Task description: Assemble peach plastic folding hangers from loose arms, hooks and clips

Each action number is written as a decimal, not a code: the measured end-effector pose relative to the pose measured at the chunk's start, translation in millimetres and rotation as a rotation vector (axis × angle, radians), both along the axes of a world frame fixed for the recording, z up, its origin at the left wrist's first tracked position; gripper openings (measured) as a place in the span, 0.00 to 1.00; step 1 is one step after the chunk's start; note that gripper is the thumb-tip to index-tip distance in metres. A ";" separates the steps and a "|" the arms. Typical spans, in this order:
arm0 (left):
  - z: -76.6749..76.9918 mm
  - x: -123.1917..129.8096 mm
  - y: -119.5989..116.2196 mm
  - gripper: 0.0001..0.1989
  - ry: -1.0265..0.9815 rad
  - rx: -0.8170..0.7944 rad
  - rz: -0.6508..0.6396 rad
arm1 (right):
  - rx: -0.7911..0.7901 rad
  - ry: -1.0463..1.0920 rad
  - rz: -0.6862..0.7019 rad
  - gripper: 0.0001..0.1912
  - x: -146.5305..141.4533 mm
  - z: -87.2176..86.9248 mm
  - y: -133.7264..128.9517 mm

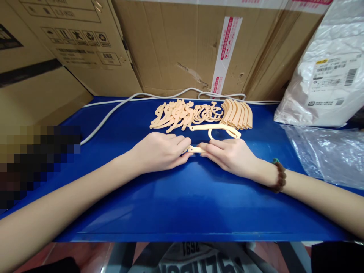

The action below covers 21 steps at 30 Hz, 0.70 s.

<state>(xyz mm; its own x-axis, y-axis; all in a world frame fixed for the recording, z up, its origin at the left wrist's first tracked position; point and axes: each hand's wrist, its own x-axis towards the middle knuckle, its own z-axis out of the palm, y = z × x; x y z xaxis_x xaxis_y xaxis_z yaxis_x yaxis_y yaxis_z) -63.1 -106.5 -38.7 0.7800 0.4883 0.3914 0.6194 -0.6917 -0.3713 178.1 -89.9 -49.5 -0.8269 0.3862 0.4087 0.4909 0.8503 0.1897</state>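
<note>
My left hand [166, 151] is closed, its fingertips pinching a small cream plastic piece that is mostly hidden. Between the hands shows the holed end of a cream plastic strip [195, 149], its other end gripped by my closed right hand [231, 155]. Just behind the right hand lies a longer curved cream arm [206, 127] beside a partly covered hook-shaped piece [210, 134]. Farther back are a heap of curved cream hook pieces [176, 113] and a neat row of curved arms [237, 113].
Cardboard boxes [176, 45] stand along the back of the blue table [170, 204]. A white cable [109, 113] runs across the rear. At the right are a white plastic parcel [327, 76] and a clear plastic bag [327, 155].
</note>
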 end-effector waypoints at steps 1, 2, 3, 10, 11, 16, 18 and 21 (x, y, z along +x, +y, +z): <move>-0.6 -0.1 0.2 0.17 -0.013 -0.002 -0.003 | 0.009 -0.002 0.002 0.19 0.0 -0.2 0.1; -1.3 -0.1 0.4 0.17 -0.027 -0.009 -0.008 | 0.016 -0.002 0.003 0.19 0.0 -0.3 0.2; -1.9 -0.1 0.5 0.16 -0.040 -0.018 -0.013 | 0.016 -0.002 0.005 0.19 0.0 -0.5 0.4; -4.1 0.5 1.1 0.16 -0.028 -0.032 -0.005 | -0.077 -0.012 -0.010 0.19 0.5 -0.6 0.2; -4.3 0.5 1.2 0.16 -0.023 -0.030 -0.002 | -0.085 -0.010 -0.008 0.19 0.7 -0.5 0.2; -6.1 0.0 2.4 0.16 -0.029 -0.025 -0.017 | -0.094 -0.009 -0.008 0.19 0.7 -0.5 0.4; -7.0 -0.2 2.8 0.15 -0.032 -0.024 -0.024 | -0.095 -0.010 -0.009 0.19 0.2 -0.6 0.4; -7.7 0.0 3.2 0.15 -0.037 -0.026 -0.032 | -0.091 -0.006 -0.003 0.19 -0.3 -0.9 0.2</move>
<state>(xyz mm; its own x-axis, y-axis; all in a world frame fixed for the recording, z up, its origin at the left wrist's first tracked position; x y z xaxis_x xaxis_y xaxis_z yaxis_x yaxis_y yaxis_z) -63.2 -103.3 -46.4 0.7809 0.4734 0.4076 0.6095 -0.7206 -0.3307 177.8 -89.7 -50.4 -0.8279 0.4241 0.3672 0.4927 0.8626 0.1146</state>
